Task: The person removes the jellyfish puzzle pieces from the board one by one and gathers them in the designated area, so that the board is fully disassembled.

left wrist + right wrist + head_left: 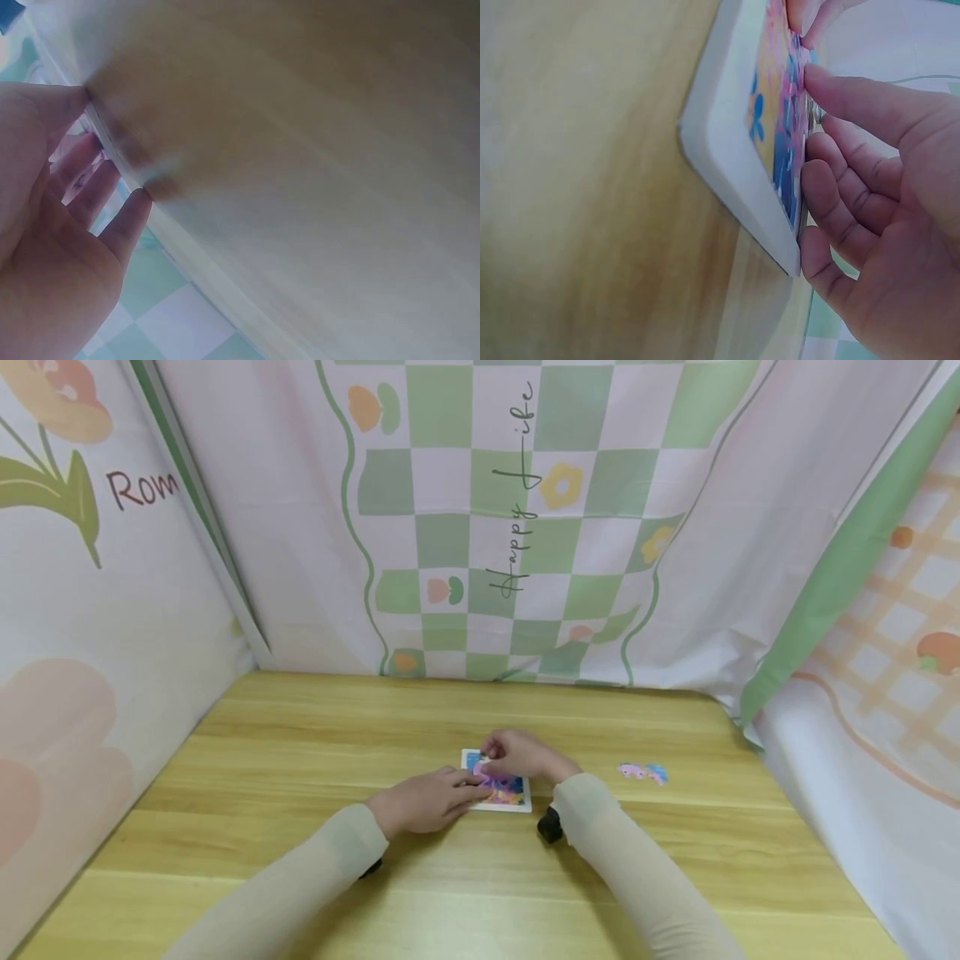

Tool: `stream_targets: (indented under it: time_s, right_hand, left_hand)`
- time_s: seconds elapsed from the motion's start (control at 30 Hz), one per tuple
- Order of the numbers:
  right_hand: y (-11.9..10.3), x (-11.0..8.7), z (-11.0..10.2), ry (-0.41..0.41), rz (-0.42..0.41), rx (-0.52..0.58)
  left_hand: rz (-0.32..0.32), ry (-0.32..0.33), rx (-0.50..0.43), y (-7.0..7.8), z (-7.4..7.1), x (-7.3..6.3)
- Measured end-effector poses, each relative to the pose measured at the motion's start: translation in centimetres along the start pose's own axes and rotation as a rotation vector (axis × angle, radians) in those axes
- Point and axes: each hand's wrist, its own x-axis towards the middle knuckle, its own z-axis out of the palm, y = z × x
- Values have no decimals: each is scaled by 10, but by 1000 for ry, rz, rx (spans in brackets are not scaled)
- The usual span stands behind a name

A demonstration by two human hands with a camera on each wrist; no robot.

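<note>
The picture board [510,791] lies on the worktop [510,893] under both hands: the left hand [427,800] has its fingers stretched out over the board's left side, and the right hand [521,754] has bent fingers over the board's far part, but I can't tell if it is pinching anything. The little loose pieces [636,771] lie off to the right of the board, about level with its middle, so the right hand is the nearer one. With fingers covering it, I can't tell which way the board is longer.

There are two grips [427,800] [527,755], one board [720,142], one table [465,893].
</note>
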Motion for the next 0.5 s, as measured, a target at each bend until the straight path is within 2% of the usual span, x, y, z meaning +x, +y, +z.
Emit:
stream_targets:
  time_s: [0.23, 0.5]
  right_hand:
    - [1, 1, 1, -5, 2, 17]
    - [2, 1, 1, -8, 15, 92]
  left_hand:
    - [27, 24, 11, -1, 1, 0]
    - [3, 3, 1, 0, 0, 0]
